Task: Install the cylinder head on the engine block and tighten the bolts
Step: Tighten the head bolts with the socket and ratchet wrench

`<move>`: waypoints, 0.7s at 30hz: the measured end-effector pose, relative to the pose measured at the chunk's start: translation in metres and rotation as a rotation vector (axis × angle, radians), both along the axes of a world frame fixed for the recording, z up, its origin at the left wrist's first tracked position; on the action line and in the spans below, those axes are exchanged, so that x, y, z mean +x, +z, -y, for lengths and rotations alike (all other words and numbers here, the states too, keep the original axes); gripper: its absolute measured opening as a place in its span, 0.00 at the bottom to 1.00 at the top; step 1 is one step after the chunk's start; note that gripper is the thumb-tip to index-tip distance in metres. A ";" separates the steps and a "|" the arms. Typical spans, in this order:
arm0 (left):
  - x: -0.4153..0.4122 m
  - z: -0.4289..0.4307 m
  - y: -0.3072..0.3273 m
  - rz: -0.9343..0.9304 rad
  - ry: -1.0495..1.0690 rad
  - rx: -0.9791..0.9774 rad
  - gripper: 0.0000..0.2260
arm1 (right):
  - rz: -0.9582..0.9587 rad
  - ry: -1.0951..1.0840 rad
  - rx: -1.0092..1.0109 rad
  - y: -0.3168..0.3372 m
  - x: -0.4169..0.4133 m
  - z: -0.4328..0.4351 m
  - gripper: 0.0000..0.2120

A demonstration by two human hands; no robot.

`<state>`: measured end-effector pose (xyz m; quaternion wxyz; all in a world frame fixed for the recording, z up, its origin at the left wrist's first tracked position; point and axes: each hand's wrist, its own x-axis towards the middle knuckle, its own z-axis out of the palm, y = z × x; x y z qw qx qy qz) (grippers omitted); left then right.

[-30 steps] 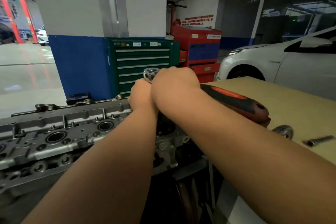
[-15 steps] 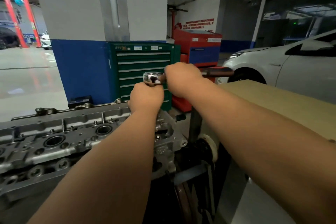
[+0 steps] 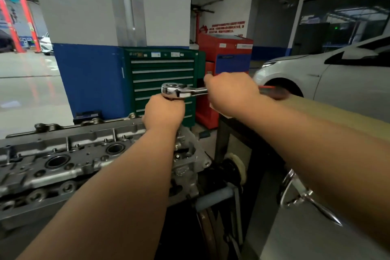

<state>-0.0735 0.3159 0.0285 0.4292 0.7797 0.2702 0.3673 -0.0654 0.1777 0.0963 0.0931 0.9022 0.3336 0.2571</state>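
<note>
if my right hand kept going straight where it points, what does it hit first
Probably the ratchet head, just left of the right hand along the handle it grips; beyond that, the green tool cabinet, though depth is unclear.

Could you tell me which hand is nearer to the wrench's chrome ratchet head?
Left. The left hand grips directly beneath the ratchet head, touching it; the right hand holds the handle further out to the right, apart from the head.
</note>
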 end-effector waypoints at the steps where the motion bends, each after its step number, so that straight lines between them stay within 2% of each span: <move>1: -0.002 0.004 0.000 -0.013 -0.007 0.000 0.10 | -0.128 -0.070 -0.017 0.008 0.000 0.004 0.07; 2: -0.003 0.006 0.001 -0.013 -0.012 -0.008 0.10 | -0.199 -0.117 -0.019 0.012 -0.005 0.004 0.07; 3: -0.002 0.004 0.003 -0.003 -0.017 -0.018 0.09 | -0.188 -0.131 -0.061 0.011 -0.010 -0.003 0.04; 4: -0.002 0.002 0.003 0.009 -0.023 -0.043 0.09 | -0.149 -0.106 -0.114 0.008 -0.022 -0.014 0.02; 6: -0.003 -0.002 0.000 0.018 -0.043 -0.065 0.10 | -0.066 -0.047 -0.181 0.002 -0.040 -0.028 0.05; 9: -0.003 0.000 0.000 0.001 -0.042 -0.025 0.10 | 0.073 -0.049 -0.237 0.007 -0.015 -0.006 0.03; 12: -0.001 0.003 -0.001 -0.016 -0.047 -0.010 0.11 | -0.131 -0.173 -0.186 0.015 -0.010 0.002 0.11; 15: 0.004 -0.005 -0.003 -0.010 -0.001 -0.002 0.09 | -0.119 -0.123 -0.325 0.009 -0.029 -0.020 0.05; 16: 0.004 -0.006 -0.004 -0.009 0.000 0.016 0.10 | -0.097 -0.073 -0.399 0.010 -0.039 -0.021 0.07; 18: 0.004 -0.005 -0.003 -0.009 -0.008 0.032 0.10 | -0.157 -0.045 -0.442 0.020 -0.029 -0.005 0.04; 21: 0.002 0.000 -0.003 -0.011 -0.041 -0.011 0.12 | -0.214 -0.231 -0.454 0.038 -0.013 0.012 0.11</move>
